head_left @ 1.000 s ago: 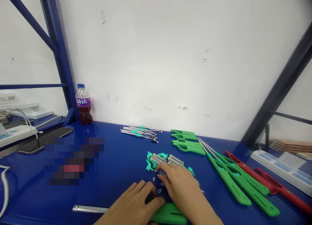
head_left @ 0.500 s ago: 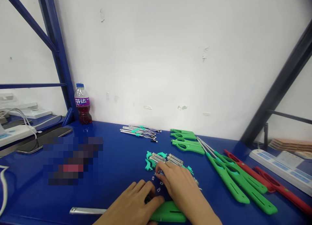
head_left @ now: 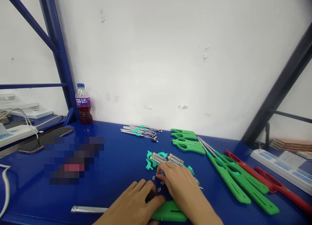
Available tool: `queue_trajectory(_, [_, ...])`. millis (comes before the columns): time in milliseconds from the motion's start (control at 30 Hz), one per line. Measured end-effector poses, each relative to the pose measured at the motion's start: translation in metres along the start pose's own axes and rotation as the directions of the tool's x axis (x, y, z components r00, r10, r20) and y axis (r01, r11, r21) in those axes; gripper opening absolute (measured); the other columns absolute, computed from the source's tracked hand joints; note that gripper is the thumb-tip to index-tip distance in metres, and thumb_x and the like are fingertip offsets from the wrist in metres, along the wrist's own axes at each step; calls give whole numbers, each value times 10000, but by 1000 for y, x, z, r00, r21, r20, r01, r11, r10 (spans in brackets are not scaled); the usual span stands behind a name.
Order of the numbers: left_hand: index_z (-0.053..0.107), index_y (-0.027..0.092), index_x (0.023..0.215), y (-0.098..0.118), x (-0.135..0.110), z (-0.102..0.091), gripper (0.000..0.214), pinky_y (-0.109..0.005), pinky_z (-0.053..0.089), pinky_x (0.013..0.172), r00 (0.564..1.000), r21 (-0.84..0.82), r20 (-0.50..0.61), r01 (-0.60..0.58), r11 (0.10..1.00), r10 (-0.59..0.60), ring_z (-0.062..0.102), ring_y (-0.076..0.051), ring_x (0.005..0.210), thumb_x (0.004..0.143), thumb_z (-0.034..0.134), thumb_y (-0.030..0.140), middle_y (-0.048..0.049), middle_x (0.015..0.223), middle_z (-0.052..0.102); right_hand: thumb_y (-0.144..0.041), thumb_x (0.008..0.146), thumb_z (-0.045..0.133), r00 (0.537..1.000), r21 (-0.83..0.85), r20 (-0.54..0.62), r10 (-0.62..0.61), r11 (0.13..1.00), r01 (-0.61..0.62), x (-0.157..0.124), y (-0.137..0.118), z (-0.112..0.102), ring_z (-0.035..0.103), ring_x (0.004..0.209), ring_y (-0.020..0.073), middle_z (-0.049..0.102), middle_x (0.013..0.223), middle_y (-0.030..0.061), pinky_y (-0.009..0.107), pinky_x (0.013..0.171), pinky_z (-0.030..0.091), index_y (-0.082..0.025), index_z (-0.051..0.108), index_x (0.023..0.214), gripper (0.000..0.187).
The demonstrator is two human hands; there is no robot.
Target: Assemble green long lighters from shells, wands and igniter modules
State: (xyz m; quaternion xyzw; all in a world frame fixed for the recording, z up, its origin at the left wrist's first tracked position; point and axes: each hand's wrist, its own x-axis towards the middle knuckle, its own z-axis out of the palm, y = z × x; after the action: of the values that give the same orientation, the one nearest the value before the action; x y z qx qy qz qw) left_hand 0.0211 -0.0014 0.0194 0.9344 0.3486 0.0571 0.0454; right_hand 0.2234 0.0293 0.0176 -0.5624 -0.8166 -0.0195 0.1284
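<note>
My left hand [head_left: 135,202] is closed round a green long-necked lighter [head_left: 168,212] at the table's front edge; its metal tube [head_left: 89,209] points left. Just above the lighter's body, my right hand [head_left: 177,182] has thumb and fingertips pinched together, and what they hold, if anything, is hidden. Small white clips [head_left: 159,189] lie on the table between the hands. Beyond my right fingertips is a group of clear cylinders [head_left: 175,159] with teal plastic pieces [head_left: 149,164] around them, partly covered by that hand.
Several metal tubes with wires [head_left: 137,131] lie at the back. Green handle shells [head_left: 187,146] rest right of them. Assembled green lighters [head_left: 240,182] and red lighters [head_left: 285,187] lie on the right beside a power strip [head_left: 282,169]. A drink bottle [head_left: 84,105] stands back left, near a phone [head_left: 46,139].
The whole view has shifted very slightly. Both hands and the lighter keep the same places, with the right fingertips still pinched over the small parts.
</note>
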Motion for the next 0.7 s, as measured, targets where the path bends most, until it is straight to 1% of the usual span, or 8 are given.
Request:
queue_trajectory(100, [641, 310, 1370, 0, -1, 0, 513, -517, 570, 1023, 1000, -20, 4, 1, 1000, -1, 675, -330, 1166, 910, 836, 194, -67, 1310, 683, -190, 1025, 660, 999, 27, -5, 32, 999, -32, 0, 0, -6, 773, 807, 231, 808, 987, 14, 309, 601, 370, -251, 714, 1025, 81])
queue_trajectory(200, [638, 322, 1367, -1, -1, 0, 520, -488, 570, 1025, 1000, -26, 1, -6, 1000, 6, 675, -313, 1158, 906, 832, 179, -53, 1299, 685, -194, 1042, 644, 998, 76, -8, 61, 995, -60, -2, 2, -15, 774, 849, 230, 808, 1004, -6, 305, 638, 392, -267, 712, 1032, 101])
queue_trajectory(300, [632, 325, 1371, -1, -1, 0, 537, -485, 569, 1023, 1000, -13, -7, -2, 1000, 2, 677, -313, 1157, 899, 822, 154, -53, 1313, 679, -221, 1057, 640, 998, 121, -8, 68, 990, -67, -7, 7, -26, 765, 895, 217, 801, 995, -33, 291, 689, 412, -283, 704, 1017, 98])
queue_trajectory(400, [614, 301, 1401, -1, -4, -1, 584, -492, 567, 1028, 999, 19, -34, 19, 1000, -19, 677, -323, 1165, 887, 792, 91, -68, 1324, 675, -261, 1065, 636, 998, 202, 3, 63, 977, -62, -15, 14, -35, 744, 876, 214, 790, 959, -36, 291, 707, 407, -284, 693, 987, 100])
queue_trajectory(533, [570, 271, 1462, -2, -7, -6, 581, -510, 573, 1010, 995, 64, -85, 60, 996, -55, 674, -344, 1166, 934, 708, 71, -98, 1331, 672, -280, 1064, 624, 997, 320, 46, 64, 944, -75, -28, 24, -46, 716, 851, 221, 771, 920, -22, 293, 717, 409, -273, 684, 935, 142])
queue_trajectory(700, [569, 282, 1476, -7, -7, -9, 551, -540, 579, 1009, 992, 80, -90, 91, 993, -84, 682, -350, 1162, 971, 637, 73, -94, 1319, 681, -269, 1053, 621, 994, 347, 74, 80, 932, -101, -38, 26, -57, 702, 857, 205, 755, 913, -34, 284, 731, 413, -288, 687, 930, 140])
